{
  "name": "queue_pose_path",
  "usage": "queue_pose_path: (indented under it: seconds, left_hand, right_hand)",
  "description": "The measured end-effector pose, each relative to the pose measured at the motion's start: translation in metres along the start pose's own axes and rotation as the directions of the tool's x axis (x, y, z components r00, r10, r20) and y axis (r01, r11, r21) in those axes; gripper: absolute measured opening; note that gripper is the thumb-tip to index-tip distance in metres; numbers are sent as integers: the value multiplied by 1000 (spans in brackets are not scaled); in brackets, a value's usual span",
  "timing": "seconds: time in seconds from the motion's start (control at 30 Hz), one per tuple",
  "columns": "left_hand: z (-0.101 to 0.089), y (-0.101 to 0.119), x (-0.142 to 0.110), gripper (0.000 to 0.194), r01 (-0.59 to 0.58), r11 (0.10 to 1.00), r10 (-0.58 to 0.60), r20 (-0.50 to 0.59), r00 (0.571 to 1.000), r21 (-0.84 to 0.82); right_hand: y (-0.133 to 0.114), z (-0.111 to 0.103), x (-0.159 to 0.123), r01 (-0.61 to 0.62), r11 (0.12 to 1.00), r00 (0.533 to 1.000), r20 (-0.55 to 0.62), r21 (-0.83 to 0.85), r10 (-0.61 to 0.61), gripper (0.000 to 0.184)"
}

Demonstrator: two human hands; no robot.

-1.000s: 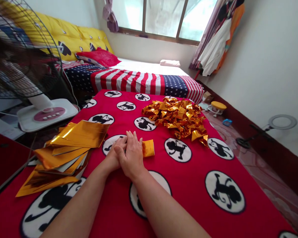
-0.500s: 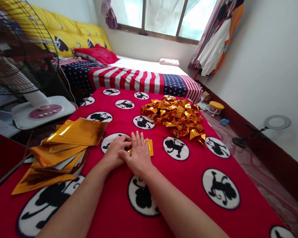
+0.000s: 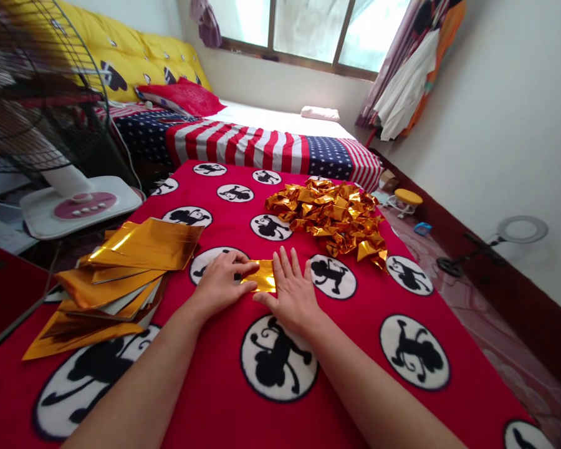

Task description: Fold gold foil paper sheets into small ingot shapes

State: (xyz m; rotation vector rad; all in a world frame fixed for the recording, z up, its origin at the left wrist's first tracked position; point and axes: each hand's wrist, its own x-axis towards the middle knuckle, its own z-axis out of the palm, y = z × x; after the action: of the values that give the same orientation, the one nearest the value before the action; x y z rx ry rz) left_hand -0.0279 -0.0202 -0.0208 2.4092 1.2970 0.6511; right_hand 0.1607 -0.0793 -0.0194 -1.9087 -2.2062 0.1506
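Note:
A folded strip of gold foil paper lies flat on the red cloth between my hands. My left hand has the strip's left end between its thumb and bent fingers. Stretched flat with fingers spread, my right hand rests over the strip's right end, which it hides. Left of my hands is a fanned stack of gold foil sheets, some showing a pale back side. Beyond my right hand lies a heap of folded gold foil pieces.
The red cloth with monkey prints covers the table. A fan stands at the left edge. Behind the table is a bed. On the floor to the right are a yellow stool and a ring light.
My right hand has slid right along the foil strip, away from my left hand, uncovering its shiny middle. My left hand remains at the left end, its thumb now on the strip.

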Motion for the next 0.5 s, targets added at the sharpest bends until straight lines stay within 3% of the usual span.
queue_pose_path:
  seconds: [0.13, 0.23, 0.33, 0.43, 0.5]
  left_hand:
    - [2, 0, 0, 36, 4, 1000, -4, -16, 1000, 11]
    - [4, -1, 0, 32, 0, 1000, 0, -16, 1000, 29]
    - [7, -3, 1, 27, 45, 997, -44, -20, 999, 58]
    - [10, -8, 1, 34, 113, 991, -110, -44, 993, 66]
    - [11, -10, 1, 32, 85, 993, -83, -32, 996, 78]
  right_hand:
    - [-6, -5, -3, -103, 995, 976, -191, 1, 102, 91]
    - [-31, -8, -2, 52, 996, 958, -285, 67, -31, 95]
    - [-62, -3, 2, 205, 954, 962, -223, 219, -156, 96]
    - [-77, 3, 5, 171, 919, 983, -119, 355, -137, 94]
    - [-73, 5, 5, 140, 913, 990, -60, 382, -127, 92]
